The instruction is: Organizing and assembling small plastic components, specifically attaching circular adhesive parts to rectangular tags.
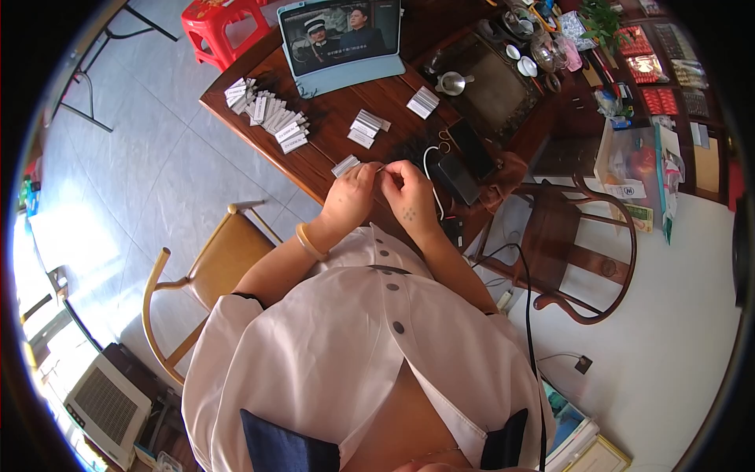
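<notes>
Over the near edge of the wooden table (318,169), my two hands meet with fingertips almost touching. My left hand (351,198), with a pale bangle on its wrist, is closed in a pinch. Opposite it, my right hand (410,198) pinches thumb against forefinger. A thin, small sliver shows between the fingertips; its kind is too small to make out. Just beyond my left fingers lies a small bundle of white and grey strips (345,166). Similar strips form a stack (365,127), another stack (423,102) and a long overlapping pile (275,118) toward the left edge.
A tablet (342,35) in a light blue case stands at the back. Right of my hands lie a black box (456,179), a white cable (428,169) and a dark phone-like slab (472,148). Farther back sits a tea tray (499,102). Chairs (216,263) flank me.
</notes>
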Action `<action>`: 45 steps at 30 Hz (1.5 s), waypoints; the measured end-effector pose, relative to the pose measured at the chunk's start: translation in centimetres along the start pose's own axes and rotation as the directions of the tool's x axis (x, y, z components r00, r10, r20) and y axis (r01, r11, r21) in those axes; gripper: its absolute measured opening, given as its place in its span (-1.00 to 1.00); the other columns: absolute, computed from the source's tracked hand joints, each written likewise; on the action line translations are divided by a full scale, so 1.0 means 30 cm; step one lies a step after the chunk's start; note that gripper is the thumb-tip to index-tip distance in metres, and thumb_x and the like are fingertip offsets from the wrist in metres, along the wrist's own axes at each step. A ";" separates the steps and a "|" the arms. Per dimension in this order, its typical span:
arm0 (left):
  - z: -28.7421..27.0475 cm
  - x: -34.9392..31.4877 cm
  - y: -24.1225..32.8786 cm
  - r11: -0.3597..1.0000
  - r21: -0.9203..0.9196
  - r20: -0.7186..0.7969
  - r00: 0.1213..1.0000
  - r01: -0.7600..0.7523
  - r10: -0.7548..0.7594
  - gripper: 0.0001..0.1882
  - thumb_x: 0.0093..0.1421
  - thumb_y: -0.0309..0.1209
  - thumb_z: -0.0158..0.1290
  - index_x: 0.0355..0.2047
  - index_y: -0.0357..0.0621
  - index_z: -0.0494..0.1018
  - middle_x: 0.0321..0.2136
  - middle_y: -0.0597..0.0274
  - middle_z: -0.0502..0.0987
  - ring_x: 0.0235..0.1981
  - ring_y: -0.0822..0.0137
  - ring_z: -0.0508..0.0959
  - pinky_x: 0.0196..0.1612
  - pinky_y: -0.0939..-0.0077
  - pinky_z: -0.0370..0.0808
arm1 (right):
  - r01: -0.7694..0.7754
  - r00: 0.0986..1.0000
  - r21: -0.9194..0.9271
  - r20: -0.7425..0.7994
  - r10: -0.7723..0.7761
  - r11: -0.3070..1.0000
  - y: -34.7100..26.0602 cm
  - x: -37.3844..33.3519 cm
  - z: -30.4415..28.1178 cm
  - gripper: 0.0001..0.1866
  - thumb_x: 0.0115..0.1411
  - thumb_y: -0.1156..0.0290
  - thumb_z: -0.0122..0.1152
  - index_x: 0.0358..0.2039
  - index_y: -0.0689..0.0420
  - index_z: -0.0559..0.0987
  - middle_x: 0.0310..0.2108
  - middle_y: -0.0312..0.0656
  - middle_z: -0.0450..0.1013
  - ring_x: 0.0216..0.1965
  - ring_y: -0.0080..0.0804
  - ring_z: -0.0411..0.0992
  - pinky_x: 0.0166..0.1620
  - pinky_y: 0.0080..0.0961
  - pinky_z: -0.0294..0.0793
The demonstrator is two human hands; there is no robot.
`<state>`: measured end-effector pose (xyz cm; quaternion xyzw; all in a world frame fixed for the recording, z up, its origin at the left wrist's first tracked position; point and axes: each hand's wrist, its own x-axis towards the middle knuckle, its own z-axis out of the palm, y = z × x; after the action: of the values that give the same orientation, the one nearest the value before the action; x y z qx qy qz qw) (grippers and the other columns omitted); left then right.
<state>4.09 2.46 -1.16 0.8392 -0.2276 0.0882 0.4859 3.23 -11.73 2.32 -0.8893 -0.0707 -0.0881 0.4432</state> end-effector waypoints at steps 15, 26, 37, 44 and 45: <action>-0.006 -0.009 -0.024 0.998 0.067 0.008 1.000 -0.009 0.009 -0.68 0.00 -0.60 0.02 -0.17 -0.31 0.39 -0.38 0.03 0.52 -0.32 0.05 0.55 -0.27 0.30 0.51 | -0.271 0.959 0.203 0.136 0.247 0.941 0.020 -0.016 0.011 -0.87 0.11 0.50 0.24 -0.39 0.28 0.49 -0.53 -0.08 0.51 -0.54 -0.39 0.49 -0.45 -0.48 0.45; -0.049 0.009 -0.037 0.945 -0.265 0.084 0.981 0.192 -0.176 -0.78 0.20 -0.59 -0.03 -0.13 -0.27 0.42 -0.37 0.09 0.55 -0.34 0.24 0.59 -0.26 0.43 0.51 | -0.002 0.994 -0.012 0.113 0.003 1.000 0.028 0.007 -0.043 -0.82 0.21 0.37 0.20 -0.30 0.23 0.55 -0.48 -0.28 0.49 -0.51 -0.62 0.43 -0.44 -0.66 0.41; -0.107 0.010 -0.010 0.764 -0.475 0.565 0.817 0.437 -0.116 -0.78 0.33 -0.45 -0.14 -0.09 -0.24 0.42 -0.39 0.28 0.53 -0.41 0.45 0.47 -0.32 0.54 0.46 | -0.547 0.814 0.577 0.535 0.225 0.607 -0.003 0.059 -0.113 -0.90 0.20 0.49 0.19 -0.32 0.26 0.52 -0.37 -0.22 0.50 -0.39 -0.50 0.46 -0.30 -0.58 0.47; -0.120 0.020 0.017 0.770 -0.490 0.522 0.845 0.409 -0.117 -0.74 0.34 -0.46 -0.17 -0.02 -0.20 0.40 -0.39 0.27 0.53 -0.42 0.45 0.48 -0.34 0.54 0.46 | -0.440 0.896 0.751 0.332 0.294 0.492 0.029 0.042 -0.081 -0.88 0.21 0.50 0.19 -0.25 0.21 0.50 -0.36 -0.27 0.46 -0.33 -0.59 0.42 -0.22 -0.63 0.47; -0.120 0.021 0.019 0.767 -0.496 0.510 0.851 0.408 -0.123 -0.73 0.34 -0.45 -0.17 -0.01 -0.19 0.40 -0.40 0.27 0.53 -0.43 0.45 0.49 -0.33 0.54 0.46 | -0.385 0.921 0.760 0.276 0.277 0.523 0.030 0.039 -0.080 -0.86 0.20 0.51 0.20 -0.23 0.20 0.49 -0.35 -0.26 0.47 -0.32 -0.59 0.42 -0.22 -0.63 0.47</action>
<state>4.63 5.11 1.36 0.6681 -0.2244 -0.2541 0.6624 4.33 -14.13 3.31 -0.5936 0.0411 0.0928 0.7983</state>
